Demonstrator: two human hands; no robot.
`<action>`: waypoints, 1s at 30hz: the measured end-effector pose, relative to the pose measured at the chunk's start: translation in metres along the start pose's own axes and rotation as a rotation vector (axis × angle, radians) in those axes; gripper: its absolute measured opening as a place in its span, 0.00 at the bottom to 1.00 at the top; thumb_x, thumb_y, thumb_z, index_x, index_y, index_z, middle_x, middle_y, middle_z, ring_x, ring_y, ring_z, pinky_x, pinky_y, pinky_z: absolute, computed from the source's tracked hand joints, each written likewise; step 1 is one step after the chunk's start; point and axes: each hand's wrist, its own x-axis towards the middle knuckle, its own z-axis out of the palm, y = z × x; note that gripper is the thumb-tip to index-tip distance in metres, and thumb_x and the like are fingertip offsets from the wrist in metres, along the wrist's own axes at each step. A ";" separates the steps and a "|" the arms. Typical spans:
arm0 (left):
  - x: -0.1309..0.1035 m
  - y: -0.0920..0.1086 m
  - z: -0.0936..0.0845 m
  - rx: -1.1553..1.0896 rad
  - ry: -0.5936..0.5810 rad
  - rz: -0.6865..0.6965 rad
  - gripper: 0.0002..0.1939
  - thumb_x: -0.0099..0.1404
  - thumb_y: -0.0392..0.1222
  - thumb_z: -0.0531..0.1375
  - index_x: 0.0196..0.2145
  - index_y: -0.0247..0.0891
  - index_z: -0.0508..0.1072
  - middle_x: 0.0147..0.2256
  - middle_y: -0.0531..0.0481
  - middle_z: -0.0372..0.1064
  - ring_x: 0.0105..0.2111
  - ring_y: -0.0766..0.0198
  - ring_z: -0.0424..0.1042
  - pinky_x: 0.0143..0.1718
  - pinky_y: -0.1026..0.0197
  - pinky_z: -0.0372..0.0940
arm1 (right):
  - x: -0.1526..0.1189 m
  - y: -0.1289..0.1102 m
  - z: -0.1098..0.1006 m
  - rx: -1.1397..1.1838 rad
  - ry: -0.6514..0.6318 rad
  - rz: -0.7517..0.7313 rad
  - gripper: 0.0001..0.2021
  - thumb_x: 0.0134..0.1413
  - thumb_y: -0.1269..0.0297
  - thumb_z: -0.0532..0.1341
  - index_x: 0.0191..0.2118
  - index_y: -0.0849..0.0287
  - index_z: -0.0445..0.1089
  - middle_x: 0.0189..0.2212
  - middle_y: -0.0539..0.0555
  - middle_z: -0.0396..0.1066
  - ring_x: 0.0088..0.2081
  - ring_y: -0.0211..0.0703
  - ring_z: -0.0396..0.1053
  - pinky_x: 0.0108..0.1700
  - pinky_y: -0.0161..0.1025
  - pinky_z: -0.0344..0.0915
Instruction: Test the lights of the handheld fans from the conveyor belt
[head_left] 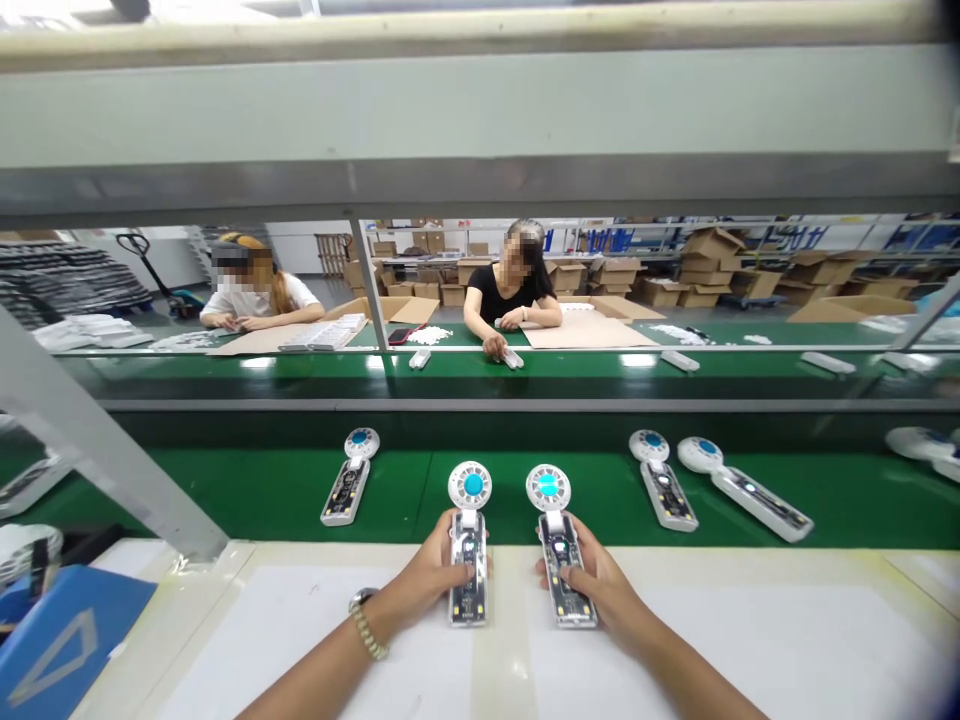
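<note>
Two handheld fans with round white heads and clear-fronted bodies are held upright, side by side, above the bench edge. My left hand point(431, 575) is wrapped round the left handheld fan point(469, 485), its thumb on the front. My right hand point(600, 580) grips the right handheld fan point(549, 488), thumb also on the body. Small lights glow on both bodies, and the right one's blue centre looks brighter. Beyond them, on the green belt, lie a similar fan point(345, 490) at left and two more, one point(667, 495) beside another point(761, 500), at right.
A white-covered bench point(345, 600) is in front of me. A slanted metal post point(112, 440) and blue bin point(67, 640) stand at left. An overhead beam point(480, 110) spans the view. Two people sit beyond the belt, one's hand point(495, 346) by white parts.
</note>
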 end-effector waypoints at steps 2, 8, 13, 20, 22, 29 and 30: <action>0.000 0.000 -0.001 0.011 -0.031 -0.002 0.30 0.51 0.38 0.65 0.47 0.42 0.55 0.37 0.49 0.65 0.35 0.62 0.69 0.38 0.58 0.60 | 0.001 0.003 -0.001 -0.001 0.022 0.002 0.38 0.38 0.55 0.68 0.56 0.52 0.51 0.38 0.57 0.71 0.36 0.50 0.70 0.40 0.46 0.64; 0.001 -0.003 -0.005 0.002 -0.044 0.014 0.31 0.51 0.40 0.65 0.48 0.42 0.54 0.38 0.48 0.64 0.37 0.60 0.68 0.39 0.56 0.60 | 0.002 0.008 -0.004 0.015 0.023 0.005 0.37 0.40 0.55 0.67 0.56 0.51 0.51 0.42 0.59 0.69 0.39 0.51 0.70 0.42 0.47 0.64; 0.002 -0.005 -0.007 -0.010 -0.039 0.021 0.32 0.50 0.41 0.66 0.49 0.44 0.54 0.43 0.47 0.60 0.39 0.58 0.68 0.41 0.54 0.61 | 0.003 0.009 -0.006 0.033 0.012 0.008 0.38 0.40 0.57 0.67 0.57 0.52 0.48 0.41 0.59 0.69 0.37 0.51 0.71 0.41 0.49 0.64; 0.002 -0.005 -0.006 -0.012 -0.036 0.018 0.31 0.50 0.39 0.66 0.48 0.44 0.55 0.42 0.47 0.60 0.38 0.59 0.68 0.41 0.53 0.61 | 0.003 0.004 -0.002 0.016 0.016 0.027 0.42 0.38 0.55 0.68 0.58 0.53 0.45 0.36 0.57 0.71 0.35 0.51 0.70 0.40 0.47 0.64; 0.001 -0.002 -0.004 -0.017 -0.023 0.015 0.32 0.50 0.39 0.66 0.49 0.44 0.55 0.43 0.46 0.60 0.38 0.59 0.68 0.40 0.54 0.61 | 0.002 0.002 0.000 0.002 0.016 0.035 0.44 0.38 0.54 0.68 0.59 0.55 0.43 0.35 0.57 0.72 0.35 0.50 0.70 0.40 0.46 0.64; -0.001 -0.001 -0.001 -0.027 0.007 0.032 0.33 0.48 0.39 0.67 0.49 0.43 0.57 0.45 0.44 0.61 0.40 0.58 0.67 0.43 0.53 0.59 | 0.002 0.003 0.003 0.008 0.073 0.014 0.42 0.36 0.56 0.68 0.57 0.52 0.48 0.42 0.59 0.68 0.38 0.52 0.70 0.40 0.48 0.65; -0.001 -0.001 -0.001 -0.032 0.011 0.032 0.33 0.48 0.39 0.67 0.49 0.43 0.57 0.45 0.45 0.61 0.40 0.58 0.67 0.43 0.53 0.59 | 0.002 0.004 0.004 0.008 0.077 0.007 0.42 0.36 0.56 0.68 0.57 0.52 0.48 0.43 0.59 0.67 0.38 0.52 0.70 0.40 0.49 0.65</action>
